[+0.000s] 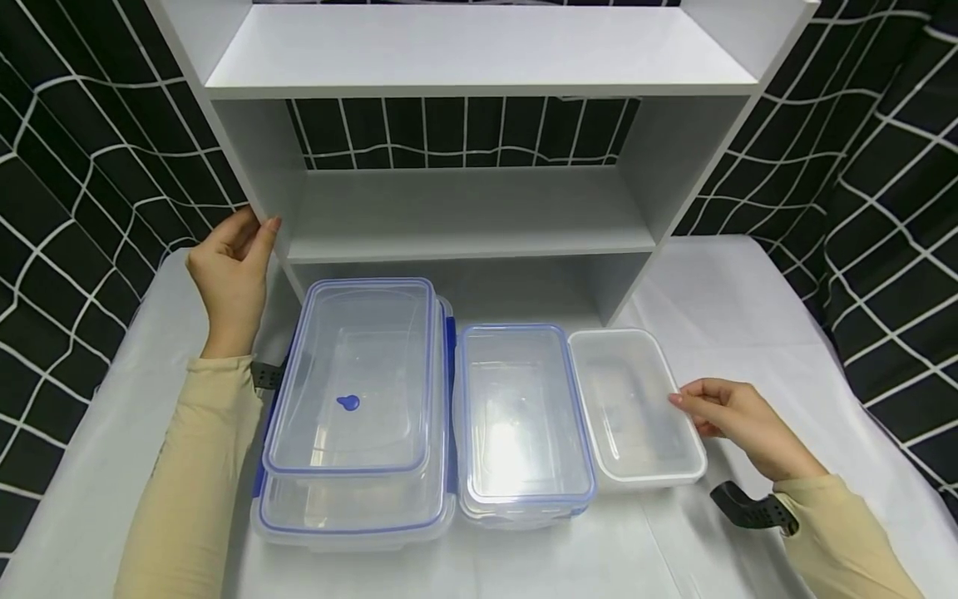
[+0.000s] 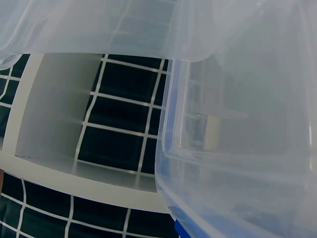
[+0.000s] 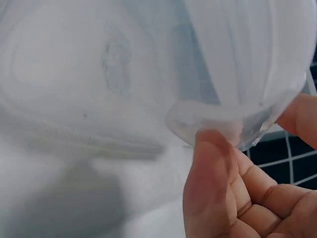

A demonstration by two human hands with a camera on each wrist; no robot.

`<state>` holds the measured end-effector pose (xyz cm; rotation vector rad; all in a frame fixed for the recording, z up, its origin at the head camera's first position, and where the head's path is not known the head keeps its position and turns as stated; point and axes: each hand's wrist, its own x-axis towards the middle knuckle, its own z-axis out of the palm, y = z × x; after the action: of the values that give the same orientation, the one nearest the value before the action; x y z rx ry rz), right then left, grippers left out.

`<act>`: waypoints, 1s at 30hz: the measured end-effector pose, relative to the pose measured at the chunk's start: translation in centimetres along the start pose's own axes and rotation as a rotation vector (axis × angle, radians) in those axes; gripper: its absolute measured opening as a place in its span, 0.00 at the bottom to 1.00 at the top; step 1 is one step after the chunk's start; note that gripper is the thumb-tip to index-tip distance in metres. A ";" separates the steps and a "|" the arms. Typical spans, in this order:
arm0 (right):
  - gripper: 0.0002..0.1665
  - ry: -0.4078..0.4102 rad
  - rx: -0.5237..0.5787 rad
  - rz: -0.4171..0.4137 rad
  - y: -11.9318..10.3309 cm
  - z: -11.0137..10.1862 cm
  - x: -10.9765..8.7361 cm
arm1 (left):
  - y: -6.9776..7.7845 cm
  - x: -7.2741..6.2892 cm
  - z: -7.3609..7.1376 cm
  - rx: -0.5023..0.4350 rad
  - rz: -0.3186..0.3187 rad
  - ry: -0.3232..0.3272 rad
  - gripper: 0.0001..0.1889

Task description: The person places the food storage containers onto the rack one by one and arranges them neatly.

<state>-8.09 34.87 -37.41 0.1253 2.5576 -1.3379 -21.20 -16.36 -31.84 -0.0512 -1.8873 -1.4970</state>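
In the head view my left hand [image 1: 235, 279] pinches the left front edge of a white shelf unit [image 1: 479, 212], thumb on the inner side. My right hand [image 1: 741, 420] holds the right rim of a small clear container with a white-rimmed lid [image 1: 636, 403], thumb and curled fingers at its edge. In the right wrist view the thumb [image 3: 210, 183] presses against the container's translucent corner. Left of it lies a clear container with a blue-rimmed lid [image 1: 524, 408]. Larger blue-rimmed containers [image 1: 352, 374] are stacked beside my left forearm. Their bases are partly hidden.
The shelf unit stands at the back on a white-covered table [image 1: 703, 299], with its upper board [image 1: 479, 46] and middle board [image 1: 471, 212] bare. Black cloth with a white grid [image 1: 891, 208] hangs around the sides. A black wrist strap [image 1: 752, 507] sits by the right sleeve.
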 end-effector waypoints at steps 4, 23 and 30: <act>0.13 -0.044 0.127 0.008 0.7 -0.1 0.2 | 0.0 0.0 -0.1 0.007 -0.002 0.001 0.13; 0.07 0.029 0.287 -0.039 1.0 -0.9 -0.3 | 0.2 0.0 -0.5 -0.002 0.015 0.002 0.13; 0.06 0.083 0.340 -0.064 0.6 -1.6 -0.8 | 0.1 0.1 -0.4 0.011 0.022 -0.011 0.14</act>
<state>-7.49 36.59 -36.81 0.1649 2.3931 -1.8188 -21.01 -16.69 -31.67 -0.0750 -1.8973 -1.4744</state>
